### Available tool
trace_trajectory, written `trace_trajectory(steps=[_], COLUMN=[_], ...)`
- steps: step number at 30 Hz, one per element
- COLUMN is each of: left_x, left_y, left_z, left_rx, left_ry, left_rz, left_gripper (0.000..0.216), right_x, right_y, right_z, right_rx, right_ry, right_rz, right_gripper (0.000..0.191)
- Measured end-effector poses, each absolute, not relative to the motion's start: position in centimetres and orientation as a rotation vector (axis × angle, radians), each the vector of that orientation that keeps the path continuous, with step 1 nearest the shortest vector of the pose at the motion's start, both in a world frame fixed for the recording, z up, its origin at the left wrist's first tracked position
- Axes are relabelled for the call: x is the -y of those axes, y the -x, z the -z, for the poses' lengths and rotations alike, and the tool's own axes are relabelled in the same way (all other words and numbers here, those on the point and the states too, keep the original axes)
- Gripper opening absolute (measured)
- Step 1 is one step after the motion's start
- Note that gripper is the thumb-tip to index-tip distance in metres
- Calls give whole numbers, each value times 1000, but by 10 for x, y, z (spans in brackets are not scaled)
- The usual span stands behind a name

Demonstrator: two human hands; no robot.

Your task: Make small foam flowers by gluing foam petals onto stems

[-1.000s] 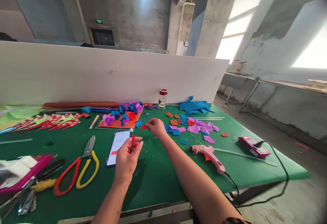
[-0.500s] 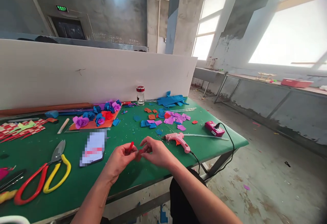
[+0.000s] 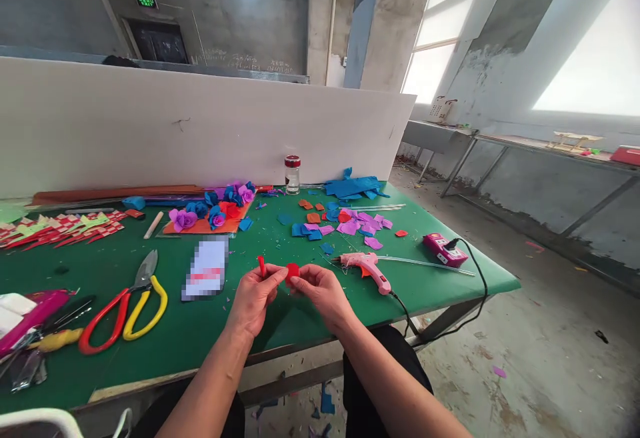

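Left of pink glue gun: left hand pinches red paper roll, right hand pinches red paper petal.

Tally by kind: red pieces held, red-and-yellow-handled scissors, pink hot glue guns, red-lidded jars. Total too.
Held red pieces: 2
Red-and-yellow-handled scissors: 1
Pink hot glue gun: 1
Red-lidded jar: 1
Total: 5

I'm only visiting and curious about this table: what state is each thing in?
Left hand: pinching a slim red piece
Right hand: pinching another red piece
Scissors: lying flat, blades together
Phone: lying flat, screen lit
Jar: upright, lid on
Glue gun: lying down, unheld
Power strip: plug inserted
Exit sign: lit
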State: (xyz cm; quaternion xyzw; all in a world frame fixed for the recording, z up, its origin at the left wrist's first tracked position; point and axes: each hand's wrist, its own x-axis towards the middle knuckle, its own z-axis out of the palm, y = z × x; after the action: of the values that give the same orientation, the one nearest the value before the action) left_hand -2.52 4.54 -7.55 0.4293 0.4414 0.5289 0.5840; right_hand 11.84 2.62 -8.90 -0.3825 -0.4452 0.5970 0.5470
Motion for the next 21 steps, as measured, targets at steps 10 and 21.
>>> trace_trajectory(steps=[10,21], left_x=[-40,-45], left_y=[31,30], left_z=[65,69], left_rx=[-1092,-1111], left_ry=[-1309,-1502], left_rz=[-1041,-1014], left_gripper=[24,21], right_x=[-15,-8], right_y=[-124,-133], right_z=[87,85], right_rx=[1060,1066], right_ry=[965,1076], right_rz=[-1588,-1606], right_gripper=[36,36])
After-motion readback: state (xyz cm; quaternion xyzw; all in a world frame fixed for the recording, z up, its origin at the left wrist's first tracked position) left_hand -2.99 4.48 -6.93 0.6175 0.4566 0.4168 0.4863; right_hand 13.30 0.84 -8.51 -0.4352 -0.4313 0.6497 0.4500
